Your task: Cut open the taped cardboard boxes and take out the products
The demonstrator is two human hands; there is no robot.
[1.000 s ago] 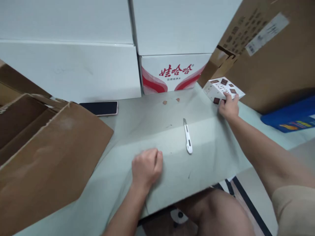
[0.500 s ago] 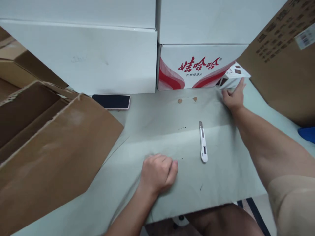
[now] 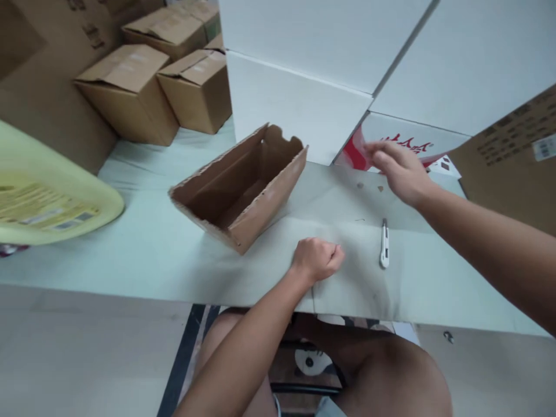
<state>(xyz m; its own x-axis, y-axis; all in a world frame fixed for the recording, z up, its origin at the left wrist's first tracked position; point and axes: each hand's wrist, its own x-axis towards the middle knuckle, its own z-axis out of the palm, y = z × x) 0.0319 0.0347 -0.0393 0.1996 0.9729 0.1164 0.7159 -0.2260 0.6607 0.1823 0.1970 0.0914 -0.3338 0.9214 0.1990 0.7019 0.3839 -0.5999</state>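
My left hand (image 3: 317,258) rests as a closed fist on the cloth-covered table, with nothing showing in it. My right hand (image 3: 398,172) is in the air before the white-and-red carton, fingers stretched out and slightly blurred, holding nothing. A white utility knife (image 3: 384,246) lies between my hands, towards the right, its blade end pointing away. To the left of my fist stands an open-topped brown cardboard box (image 3: 273,197), its inside facing up. The small white box (image 3: 445,166) at the back right is partly hidden behind my right hand and forearm.
White cartons (image 3: 299,104) are stacked along the back. Closed brown boxes (image 3: 125,98) stand at the back left, and a pale yellow bottle (image 3: 56,191) at the far left. A large brown carton (image 3: 512,162) borders the right. Small scraps (image 3: 380,188) lie on the table (image 3: 143,249).
My right hand has left the small white box and moved left, its fingers now free. The view has swung left, showing more boxes and the bottle. My left fist stays on the table.
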